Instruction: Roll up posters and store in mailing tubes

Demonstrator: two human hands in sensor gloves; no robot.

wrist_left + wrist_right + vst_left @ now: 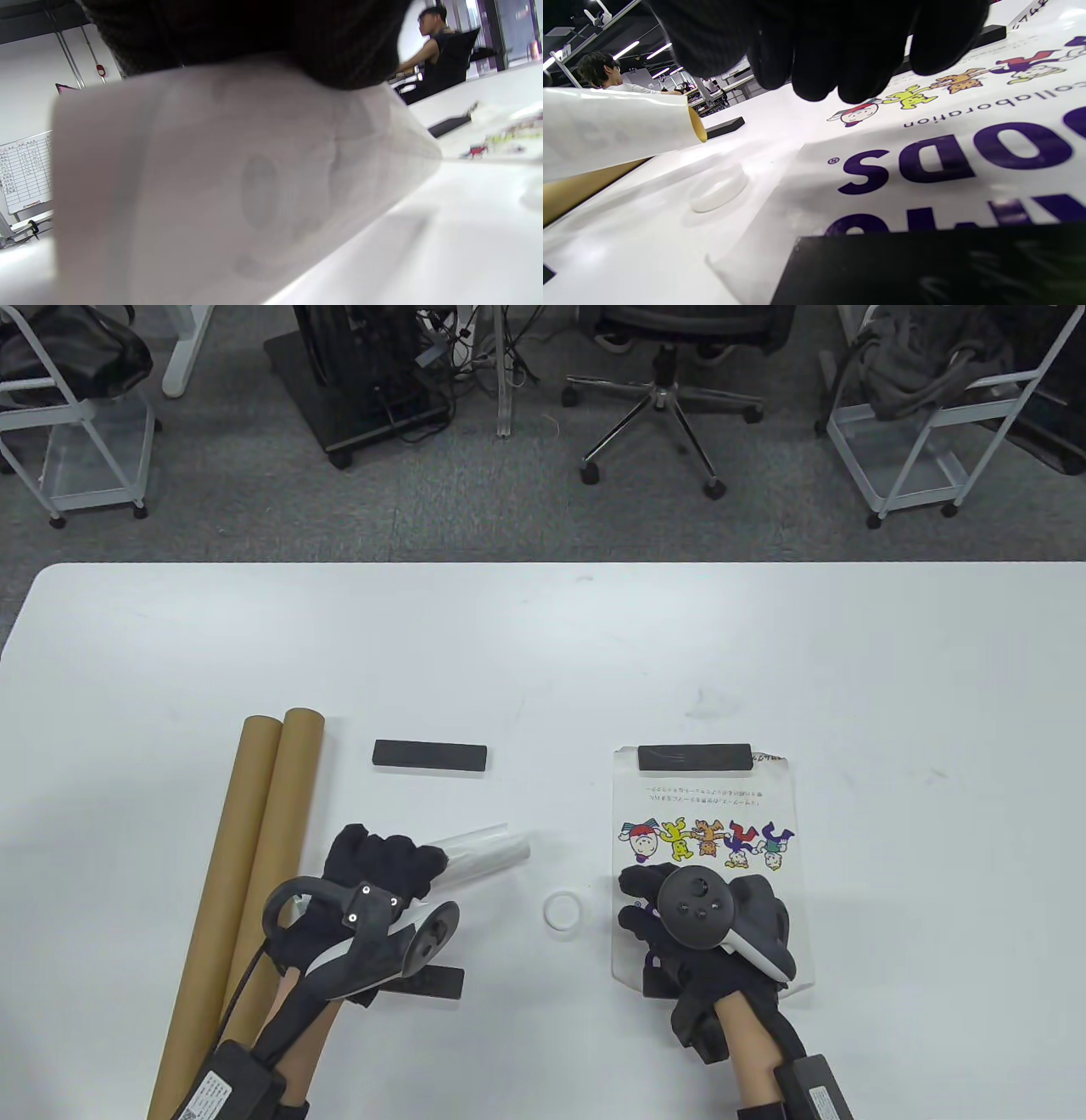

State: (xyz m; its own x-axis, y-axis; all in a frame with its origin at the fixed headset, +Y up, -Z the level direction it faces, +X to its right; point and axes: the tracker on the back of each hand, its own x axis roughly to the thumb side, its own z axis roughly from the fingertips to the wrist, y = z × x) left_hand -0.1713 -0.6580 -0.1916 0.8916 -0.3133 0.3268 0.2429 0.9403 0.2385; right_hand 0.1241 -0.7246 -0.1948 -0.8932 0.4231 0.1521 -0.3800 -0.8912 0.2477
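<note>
Toward the table's [543,645] near edge, left hand [382,869] grips the rolled poster [484,855], its axis pointing right; right hand [704,916] presses flat-fingered on the flat poster [704,806].

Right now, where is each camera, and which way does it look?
Table view: from above, looking down at the table; both gloved hands show, left hand on the rolled poster, right hand on the flat poster.
Left wrist view: low under the left hand, looking along the rolled poster; dark glove on top.
Right wrist view: low over the flat poster; fingertips on top.
Table and right wrist views share the white ring.
</note>
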